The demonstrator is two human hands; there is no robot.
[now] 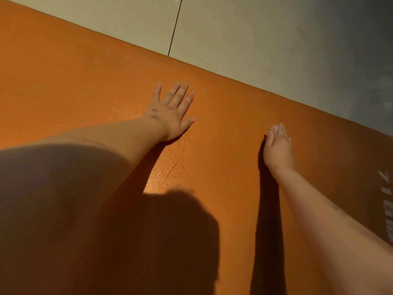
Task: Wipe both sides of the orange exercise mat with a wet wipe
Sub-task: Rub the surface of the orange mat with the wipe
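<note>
The orange exercise mat point(74, 81) lies flat and fills most of the view, its far edge running diagonally from upper left to right. My left hand point(172, 111) rests palm down on the mat with fingers spread straight. My right hand point(277, 149) lies flat on the mat further right, fingers straight, pressing a white wet wipe point(276, 128) of which only a small bit shows at the fingertips. A damp, glistening patch point(168, 167) shows on the mat between my arms.
Pale floor tiles point(234, 35) with a dark grout line lie beyond the mat's far edge. White printed lettering point(389, 205) marks the mat at the right edge. My shadow darkens the lower middle of the mat.
</note>
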